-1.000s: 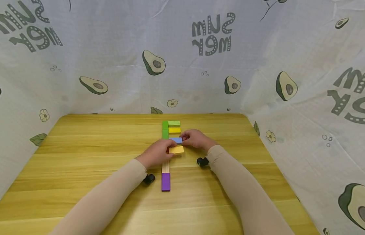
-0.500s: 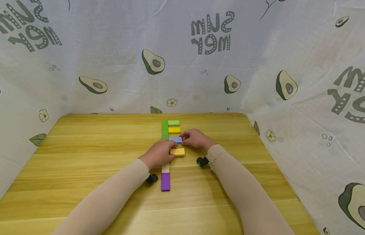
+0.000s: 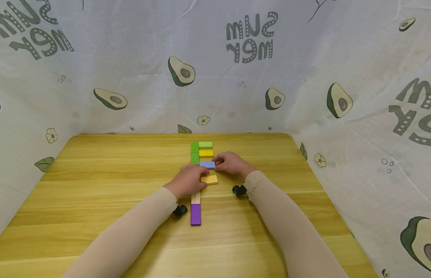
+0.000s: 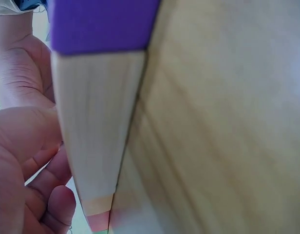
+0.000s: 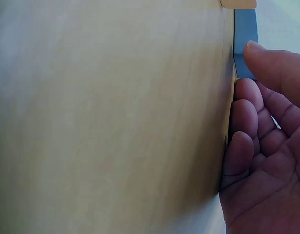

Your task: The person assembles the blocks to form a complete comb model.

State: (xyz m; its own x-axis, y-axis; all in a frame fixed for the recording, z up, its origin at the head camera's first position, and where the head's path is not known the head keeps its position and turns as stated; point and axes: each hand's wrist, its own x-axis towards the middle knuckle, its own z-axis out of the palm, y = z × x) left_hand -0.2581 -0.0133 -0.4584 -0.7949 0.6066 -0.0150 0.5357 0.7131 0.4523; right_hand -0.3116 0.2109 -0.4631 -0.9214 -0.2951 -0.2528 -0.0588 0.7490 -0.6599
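Observation:
My left hand (image 3: pixel 187 180) pinches the left end of a light orange block (image 3: pixel 211 180), which lies crosswise just right of a column of blocks. Farther up, my right hand (image 3: pixel 232 163) pinches the right end of a blue block (image 3: pixel 207 165), its left end against the column. The right wrist view shows the thumb on the near end of this blue block (image 5: pixel 245 31). In the left wrist view a purple block (image 4: pixel 103 27) and a plain wood block (image 4: pixel 96 112) line up end to end, with orange, red and green ones beyond. My left hand hides the column's middle from above.
Two green blocks (image 3: pixel 195 153) form the column's far end. Beside them a light green block (image 3: pixel 205 145) and a yellow block (image 3: pixel 206 153) lie crosswise. The wooden table (image 3: pixel 107 170) meets white patterned cloth (image 3: pixel 139 69) at the back and sides.
My left hand has shifted slightly right and nearer with the light orange block, widening its gap from the blue block, then stayed nearly still. My right hand keeps its place at the blue block.

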